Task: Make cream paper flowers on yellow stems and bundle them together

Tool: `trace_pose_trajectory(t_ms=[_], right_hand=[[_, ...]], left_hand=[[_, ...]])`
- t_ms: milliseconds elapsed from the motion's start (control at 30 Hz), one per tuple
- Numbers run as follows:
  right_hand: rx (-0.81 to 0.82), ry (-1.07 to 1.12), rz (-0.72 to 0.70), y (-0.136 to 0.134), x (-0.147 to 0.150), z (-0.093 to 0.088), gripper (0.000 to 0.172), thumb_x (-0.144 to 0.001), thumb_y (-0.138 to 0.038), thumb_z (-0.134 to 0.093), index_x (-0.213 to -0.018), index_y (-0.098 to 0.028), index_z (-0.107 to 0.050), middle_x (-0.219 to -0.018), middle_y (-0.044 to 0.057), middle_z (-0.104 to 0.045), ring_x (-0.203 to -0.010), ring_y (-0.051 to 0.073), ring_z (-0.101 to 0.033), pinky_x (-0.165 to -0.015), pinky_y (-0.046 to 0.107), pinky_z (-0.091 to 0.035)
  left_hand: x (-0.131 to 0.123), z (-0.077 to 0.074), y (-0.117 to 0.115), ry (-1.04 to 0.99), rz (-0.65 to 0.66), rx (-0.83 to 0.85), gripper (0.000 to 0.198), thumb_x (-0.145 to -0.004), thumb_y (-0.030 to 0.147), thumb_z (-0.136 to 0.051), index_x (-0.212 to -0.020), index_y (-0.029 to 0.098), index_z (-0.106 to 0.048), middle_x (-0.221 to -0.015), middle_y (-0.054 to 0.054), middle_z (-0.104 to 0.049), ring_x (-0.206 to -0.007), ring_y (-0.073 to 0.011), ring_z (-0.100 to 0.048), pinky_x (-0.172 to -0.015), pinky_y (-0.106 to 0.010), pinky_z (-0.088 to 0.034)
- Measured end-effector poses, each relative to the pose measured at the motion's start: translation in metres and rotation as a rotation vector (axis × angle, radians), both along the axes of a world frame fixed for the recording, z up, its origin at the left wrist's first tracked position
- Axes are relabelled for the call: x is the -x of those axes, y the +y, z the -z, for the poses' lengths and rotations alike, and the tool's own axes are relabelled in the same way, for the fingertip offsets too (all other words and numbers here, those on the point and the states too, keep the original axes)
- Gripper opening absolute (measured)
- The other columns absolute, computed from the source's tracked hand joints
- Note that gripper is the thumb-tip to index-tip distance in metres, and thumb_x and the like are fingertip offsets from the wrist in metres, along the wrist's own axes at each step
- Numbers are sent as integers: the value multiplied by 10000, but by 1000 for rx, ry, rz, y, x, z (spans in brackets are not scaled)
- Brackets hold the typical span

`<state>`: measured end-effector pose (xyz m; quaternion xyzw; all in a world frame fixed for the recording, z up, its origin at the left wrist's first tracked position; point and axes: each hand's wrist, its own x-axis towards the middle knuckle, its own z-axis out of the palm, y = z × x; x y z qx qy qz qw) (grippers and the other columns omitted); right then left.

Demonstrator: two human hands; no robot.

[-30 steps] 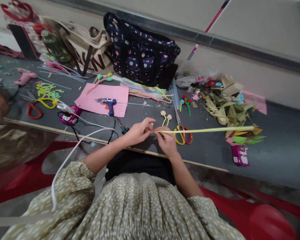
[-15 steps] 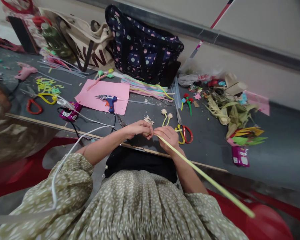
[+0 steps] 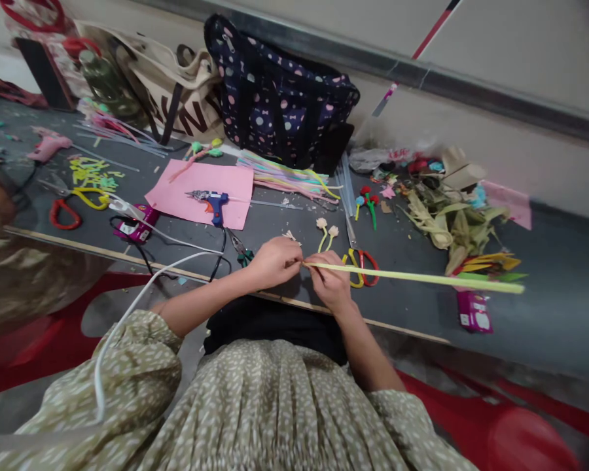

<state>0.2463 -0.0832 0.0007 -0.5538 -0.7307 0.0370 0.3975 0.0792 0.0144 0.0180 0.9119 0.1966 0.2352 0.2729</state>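
Observation:
My left hand [image 3: 275,261] and my right hand [image 3: 331,284] meet over the near edge of the grey table [image 3: 412,307], both pinched on one end of a long pale yellow-green strip [image 3: 422,278]. The strip reaches out to the right, almost level, above the tabletop. A small cream piece shows just behind my left fingers. Yellow and red handled scissors [image 3: 360,265] lie right behind my right hand. Two small cream flowers on stems [image 3: 325,230] lie just beyond my hands.
A blue glue gun [image 3: 213,201] rests on a pink sheet [image 3: 199,190]. A bundle of coloured strips [image 3: 285,175] lies before a dotted dark bag [image 3: 279,98]. Dried leaves and scraps [image 3: 451,219] pile at the right. A magenta device [image 3: 136,226] with cables sits left.
The strip's free end pointed right, swung down toward my lap, and now points right again above the table. Both hands stayed pinched at its near end.

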Motion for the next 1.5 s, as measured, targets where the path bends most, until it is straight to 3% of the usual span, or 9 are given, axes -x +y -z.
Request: trace_pose_trajectory(t_ms=[167, 300, 433, 533, 700, 900, 1333, 1400, 1500], right_hand=[[98, 239, 160, -3, 9, 7, 92, -886, -217, -555, -852, -212, -640, -852, 51, -681, -831, 190, -627, -771, 344, -512], [89, 331, 199, -2, 12, 15, 96, -892, -231, -546, -851, -211, -631, -869, 53, -683, -829, 182, -633, -730, 325, -518], [-65, 219, 97, 2, 8, 14, 113, -889, -175, -532, -880, -214, -637, -853, 53, -694, -841, 188, -631, -766, 356, -508], [-163, 141, 36, 4, 3, 8, 132, -873, -142, -548, -911, -221, -648, -871, 49, -712, -821, 179, -642, -764, 353, -500], [-241, -7, -34, 3, 0, 5, 149, -875, -158, -564, -943, -240, -668, -908, 39, -737, -840, 169, -664, -758, 332, -501], [-289, -87, -61, 0, -2, 10, 132, -857, -162, -603, -952, -229, -666, -924, 43, -740, -854, 172, -666, -754, 335, -515], [-176, 30, -87, -4, 3, 2, 142, -870, -156, -559, -936, -226, -663, -880, 48, -726, -815, 166, -644, -751, 338, -513], [-150, 62, -82, -5, 4, 1, 147, -873, -153, -548, -937, -217, -664, -878, 54, -717, -822, 169, -637, -754, 342, -515], [-122, 94, -76, -6, 5, 2, 153, -865, -136, -551, -930, -214, -666, -863, 59, -709, -811, 180, -635, -744, 358, -523]], left_hand=[[0, 8, -4, -11, 47, -513, 172, -870, 165, -445, -770, 189, -583, -739, -7, -596, -779, -130, -562, -1131, -451, -297], [1, 11, -5, -28, 58, -535, 169, -874, 174, -446, -791, 197, -591, -757, 0, -607, -783, -126, -570, -1150, -455, -276], [2, -4, 1, -12, -16, -169, 146, -851, 244, -489, -835, 179, -619, -819, -26, -648, -823, -151, -599, -1080, -447, -346], [2, -17, 10, 6, -16, 322, 251, -853, 349, -498, -926, 160, -645, -916, -55, -671, -851, -168, -612, -878, -337, -469], [0, -23, 19, 33, 80, 1066, 328, -842, 351, -464, -702, 119, -649, -715, -49, -670, -694, -136, -597, -721, -260, -464], [1, -21, 15, 85, 139, 1338, 107, -669, 207, -613, -660, 106, -649, -638, -40, -669, -600, -101, -583, -623, -210, -445], [2, -13, 12, 39, 128, 1227, 75, -629, 157, -580, -657, 111, -632, -516, 8, -582, -469, -70, -486, -502, -188, -378], [2, -15, 10, 38, 121, 1111, 69, -648, 166, -573, -659, 119, -621, -513, 18, -570, -475, -72, -487, -510, -188, -380], [3, -19, 7, 48, 105, 780, 73, -676, 154, -549, -656, 137, -617, -578, 15, -594, -552, -87, -528, -572, -198, -405]])
